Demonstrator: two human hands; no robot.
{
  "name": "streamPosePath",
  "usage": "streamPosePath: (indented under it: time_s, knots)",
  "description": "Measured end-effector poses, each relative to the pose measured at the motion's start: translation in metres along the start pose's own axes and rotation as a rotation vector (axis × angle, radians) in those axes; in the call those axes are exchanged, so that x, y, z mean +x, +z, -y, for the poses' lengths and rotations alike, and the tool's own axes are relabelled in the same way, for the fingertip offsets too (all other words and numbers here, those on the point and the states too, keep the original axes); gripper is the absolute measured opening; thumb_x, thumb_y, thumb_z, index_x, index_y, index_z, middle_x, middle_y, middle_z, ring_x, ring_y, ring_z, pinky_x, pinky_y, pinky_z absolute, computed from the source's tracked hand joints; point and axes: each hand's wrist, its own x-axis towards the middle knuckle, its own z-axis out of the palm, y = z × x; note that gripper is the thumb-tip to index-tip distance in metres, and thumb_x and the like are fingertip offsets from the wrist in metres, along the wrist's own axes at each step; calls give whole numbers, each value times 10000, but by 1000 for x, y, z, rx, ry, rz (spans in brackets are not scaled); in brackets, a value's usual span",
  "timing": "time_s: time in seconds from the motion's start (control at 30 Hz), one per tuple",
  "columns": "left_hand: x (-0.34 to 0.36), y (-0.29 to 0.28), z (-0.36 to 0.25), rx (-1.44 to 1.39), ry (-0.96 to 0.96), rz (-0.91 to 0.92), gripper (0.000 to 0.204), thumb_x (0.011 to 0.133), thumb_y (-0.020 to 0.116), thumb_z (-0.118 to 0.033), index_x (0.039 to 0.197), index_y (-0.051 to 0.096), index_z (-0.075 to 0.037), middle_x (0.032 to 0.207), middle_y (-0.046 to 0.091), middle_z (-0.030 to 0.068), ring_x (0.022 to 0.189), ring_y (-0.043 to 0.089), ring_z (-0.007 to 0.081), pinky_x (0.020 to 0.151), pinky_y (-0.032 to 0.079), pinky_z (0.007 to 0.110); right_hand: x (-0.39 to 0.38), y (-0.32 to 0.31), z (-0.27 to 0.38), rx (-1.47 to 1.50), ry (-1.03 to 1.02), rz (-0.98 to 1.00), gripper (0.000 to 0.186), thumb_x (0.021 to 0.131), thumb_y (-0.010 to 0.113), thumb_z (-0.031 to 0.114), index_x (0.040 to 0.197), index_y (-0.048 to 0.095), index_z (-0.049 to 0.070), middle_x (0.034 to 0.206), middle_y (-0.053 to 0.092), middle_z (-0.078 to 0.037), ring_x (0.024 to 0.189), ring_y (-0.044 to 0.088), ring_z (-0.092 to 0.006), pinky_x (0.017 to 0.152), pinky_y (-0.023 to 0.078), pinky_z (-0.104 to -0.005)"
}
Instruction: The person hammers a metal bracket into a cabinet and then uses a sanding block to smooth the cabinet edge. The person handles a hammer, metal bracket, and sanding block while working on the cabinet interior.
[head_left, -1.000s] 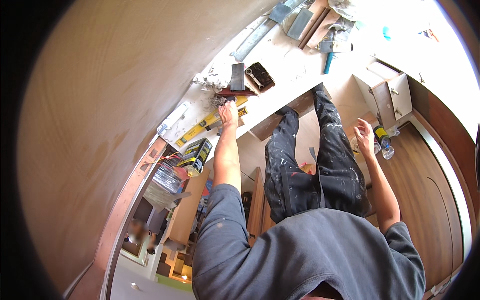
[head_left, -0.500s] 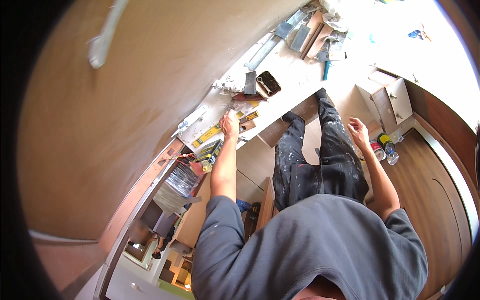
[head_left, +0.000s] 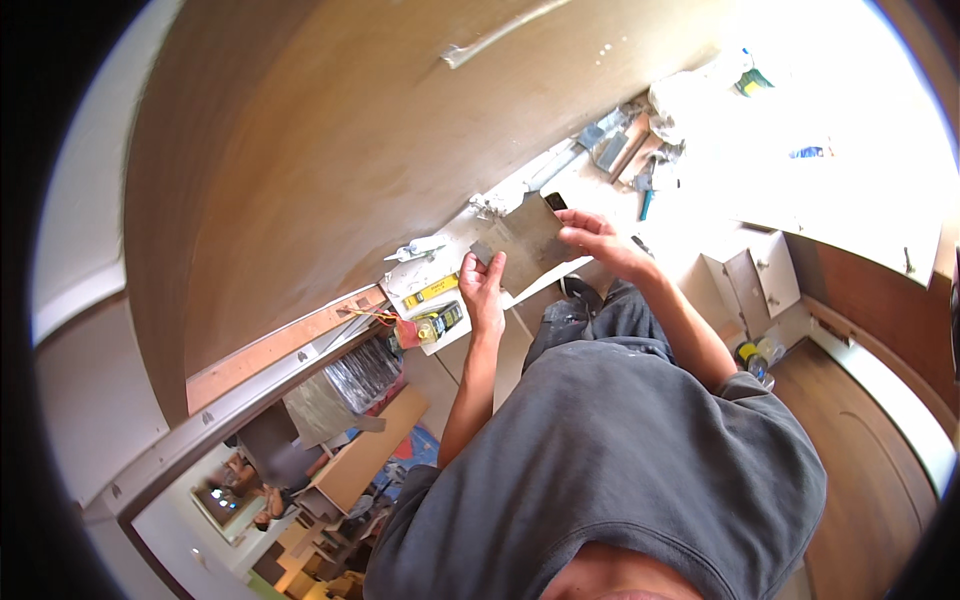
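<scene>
A thin, flat grey-brown sheet (head_left: 533, 240) is held up over the white ledge, between my two hands. At its left end my left hand (head_left: 483, 288) is closed, thumb up, by a small grey rectangular piece (head_left: 482, 252); whether this is a folded corner or a separate piece I cannot tell. My right hand (head_left: 603, 243) pinches the sheet's right edge between thumb and fingers. Below and left of the sheet, a yellow spirit level (head_left: 432, 291) lies on the ledge. A dark tray (head_left: 556, 202) shows partly behind the sheet.
A yellow-and-black package (head_left: 438, 322) and orange wires (head_left: 378, 315) are at the ledge's left end, with a white tube (head_left: 417, 248) by the wall. Farther along lie several boards (head_left: 630, 147) and a teal-handled tool (head_left: 646, 205). An open cabinet door (head_left: 775, 272) stands at right.
My left hand has left the spirit level and come up with the sheet. My right hand has swung in from the right to grip it. The view has turned and I stand closer.
</scene>
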Motion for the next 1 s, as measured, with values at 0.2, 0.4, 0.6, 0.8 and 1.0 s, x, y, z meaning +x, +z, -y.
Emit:
streamPosePath:
  time_s: [0.2, 0.4, 0.6, 0.8, 1.0]
  knots:
    - [-29, 38, -29, -129, 6, -87, 364, 974, 711, -103, 1259, 493, -41, 1162, 652, 74, 1037, 638, 124, 917, 532, 302, -9, 61, 61, -836, -615, -243, 397, 906, 664, -8, 1295, 683, 71, 1093, 660, -130, 932, 642, -257, 796, 534, -350]
    - [-38, 83, -59, -479, 52, -84, 344, 1047, 615, -260, 1285, 454, -69, 1240, 650, 140, 1049, 670, 179, 756, 609, 343, -41, 82, 116, -1203, -831, 52, 483, 836, 702, 35, 1313, 684, 106, 1181, 624, -104, 1049, 578, -308, 940, 486, -427]
    - [-34, 101, -77, -435, 236, -90, 363, 1041, 589, -169, 1352, 435, -61, 1271, 644, 160, 1063, 691, 207, 815, 644, 345, -45, 67, 151, -1216, -858, 328, 543, 813, 827, 217, 1324, 676, 112, 1305, 601, -118, 1145, 571, -317, 978, 490, -427]
    - [-39, 133, -90, -543, 363, -144, 380, 1026, 568, -74, 1380, 434, -45, 1254, 627, 125, 1109, 679, 240, 890, 623, 389, -29, 35, 183, -605, -484, 126, 858, 878, 820, 352, 1550, 386, 43, 1337, 587, -170, 1171, 627, -276, 968, 537, -418]
    - [-43, 167, -103, -557, 411, -147, 343, 1026, 564, -52, 1353, 461, -60, 1219, 640, 105, 1099, 673, 212, 906, 610, 378, -32, 17, 208, -149, -81, 401, 509, 1047, 584, 382, 1396, 532, 15, 1155, 682, -110, 970, 690, -185, 798, 564, -315]
